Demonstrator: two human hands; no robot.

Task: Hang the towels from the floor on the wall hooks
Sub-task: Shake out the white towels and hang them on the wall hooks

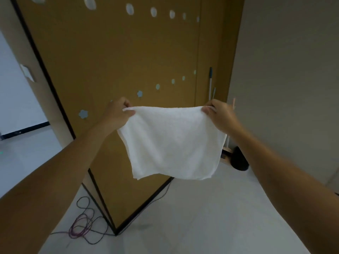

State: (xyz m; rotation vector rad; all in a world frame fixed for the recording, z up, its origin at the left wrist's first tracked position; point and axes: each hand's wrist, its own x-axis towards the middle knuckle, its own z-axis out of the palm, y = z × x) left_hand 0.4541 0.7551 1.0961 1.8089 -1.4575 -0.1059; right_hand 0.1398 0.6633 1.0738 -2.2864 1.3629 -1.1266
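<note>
Plain indoor room, looking like a hallway or utility corner; whether home or workplace cannot be told. A tall mustard panel (128, 61), edged in black, is filling the middle and jutting toward the near floor (201, 217), which is lying pale and smooth. Pale oval hooks (153, 11) are running in a row high on the panel; blue flower hooks (83, 114) are running in a row lower down. A grey wall (284, 70) is rising on the right. In the far corner, cleaning poles (210, 83) are leaning upright. On the left, a switch (27, 72) is sitting on a beige wall, and loose cables (82, 224) are lying coiled beside the panel's near corner.
</note>
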